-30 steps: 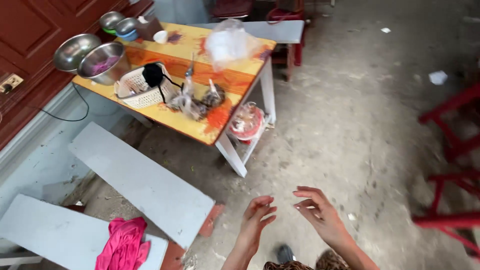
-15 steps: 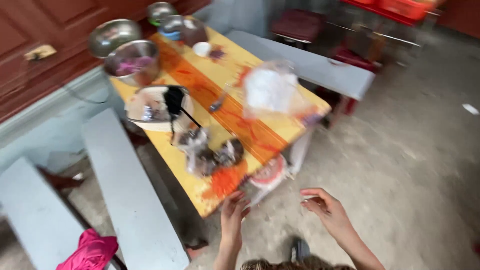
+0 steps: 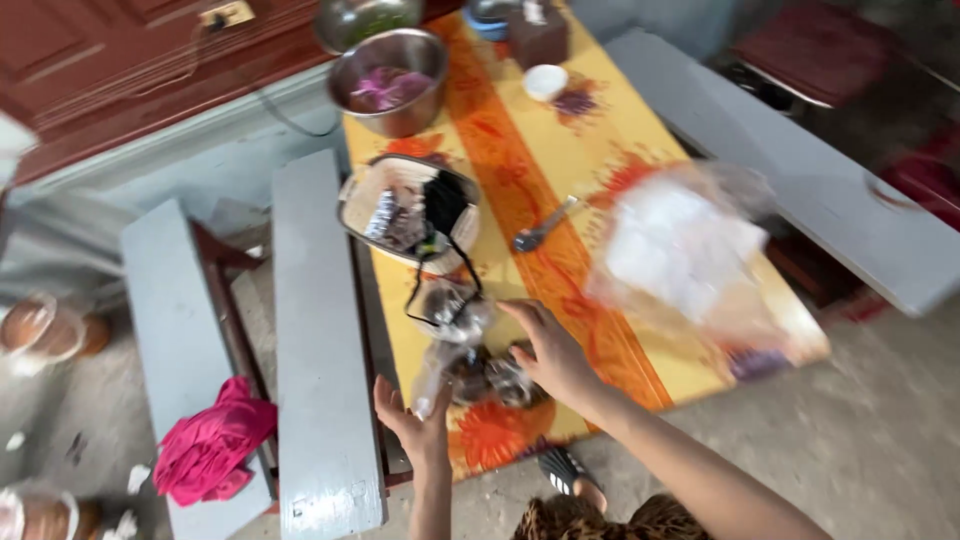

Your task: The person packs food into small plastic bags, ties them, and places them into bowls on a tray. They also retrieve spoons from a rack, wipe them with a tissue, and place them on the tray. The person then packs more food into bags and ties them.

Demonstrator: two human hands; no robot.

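Head view: right hand [image 3: 553, 352] spread open over small clear bags [image 3: 470, 345] at near edge of yellow tabletop [image 3: 560, 250]. Left hand [image 3: 412, 420] open-palmed just beside them. Woven basket [image 3: 405, 210] farther back, big clear bag [image 3: 685, 250] to right.

Soft even daylight, bright, no hard shadows, strong motion blur across the frame, clear bag [image 3: 690, 250] smeared and washed pale, right hand [image 3: 553, 350] soft-edged, table [image 3: 600, 130] colours saturated, jars at the left edge blurred, bench [image 3: 315, 330] edges bowed.
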